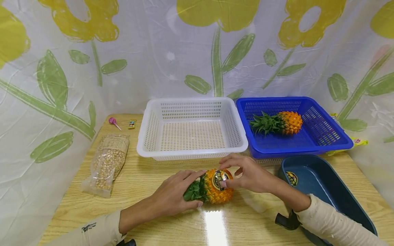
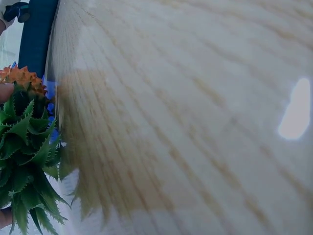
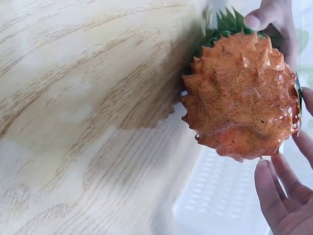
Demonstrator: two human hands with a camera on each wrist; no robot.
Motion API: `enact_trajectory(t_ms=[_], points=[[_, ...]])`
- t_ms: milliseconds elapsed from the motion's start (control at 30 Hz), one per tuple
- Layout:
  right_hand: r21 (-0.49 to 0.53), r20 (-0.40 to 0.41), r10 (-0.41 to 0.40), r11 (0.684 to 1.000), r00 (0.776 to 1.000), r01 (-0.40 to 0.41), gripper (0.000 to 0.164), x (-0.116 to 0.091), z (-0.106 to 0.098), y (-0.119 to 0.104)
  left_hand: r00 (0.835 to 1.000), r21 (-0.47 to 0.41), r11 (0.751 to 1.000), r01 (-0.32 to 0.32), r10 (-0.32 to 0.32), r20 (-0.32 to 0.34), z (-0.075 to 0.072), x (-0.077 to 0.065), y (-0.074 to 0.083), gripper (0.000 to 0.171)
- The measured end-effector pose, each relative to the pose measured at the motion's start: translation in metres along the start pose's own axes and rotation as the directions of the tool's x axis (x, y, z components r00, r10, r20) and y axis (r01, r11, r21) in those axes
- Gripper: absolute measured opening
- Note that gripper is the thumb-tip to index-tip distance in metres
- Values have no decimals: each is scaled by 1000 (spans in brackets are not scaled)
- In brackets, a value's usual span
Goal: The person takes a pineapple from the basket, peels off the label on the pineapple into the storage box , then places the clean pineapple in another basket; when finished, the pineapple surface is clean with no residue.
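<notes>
A small orange pineapple (image 1: 217, 194) with a green leafy crown lies on its side on the wooden table. My left hand (image 1: 172, 193) grips it around the crown (image 2: 27, 161), with thumb and fingers on opposite sides. On the fruit's upper face is a black-and-gold sticker (image 1: 219, 180). My right hand (image 1: 250, 174) is over the fruit's rounded end, its thumb touching the sticker and its other fingers spread loosely at the far side. The right wrist view shows the pineapple's spiky base (image 3: 239, 98) close up, beside several of the right fingertips.
Behind the hands stand a white basket (image 1: 192, 150) and a blue basket (image 1: 301, 149) holding another pineapple (image 1: 289, 123). A dark teal basin (image 1: 326, 184) with a similar sticker (image 1: 291, 178) is at right. At left lie a bag of kernels (image 1: 110, 160), a lollipop (image 1: 113, 121) and a small packet (image 1: 132, 124).
</notes>
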State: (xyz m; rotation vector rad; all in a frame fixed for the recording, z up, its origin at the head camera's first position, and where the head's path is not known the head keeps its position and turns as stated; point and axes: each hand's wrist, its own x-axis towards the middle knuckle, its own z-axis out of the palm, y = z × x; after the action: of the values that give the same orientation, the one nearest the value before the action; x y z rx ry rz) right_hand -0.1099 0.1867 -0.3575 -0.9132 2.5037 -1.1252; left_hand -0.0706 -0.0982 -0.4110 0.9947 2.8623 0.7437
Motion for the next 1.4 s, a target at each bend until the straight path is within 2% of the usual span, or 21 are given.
enact_trajectory(t_ms=[833,1400], points=[[112,-30,-34,993,999,37,15,4,-1,-4,1000,-8,1000,-2,2,12,0,1,-1,87],[170,-10,-74,983,997,75,11,-3,-5,-9,1000,-19,1000,-3,3,11,0,0,-2,85]])
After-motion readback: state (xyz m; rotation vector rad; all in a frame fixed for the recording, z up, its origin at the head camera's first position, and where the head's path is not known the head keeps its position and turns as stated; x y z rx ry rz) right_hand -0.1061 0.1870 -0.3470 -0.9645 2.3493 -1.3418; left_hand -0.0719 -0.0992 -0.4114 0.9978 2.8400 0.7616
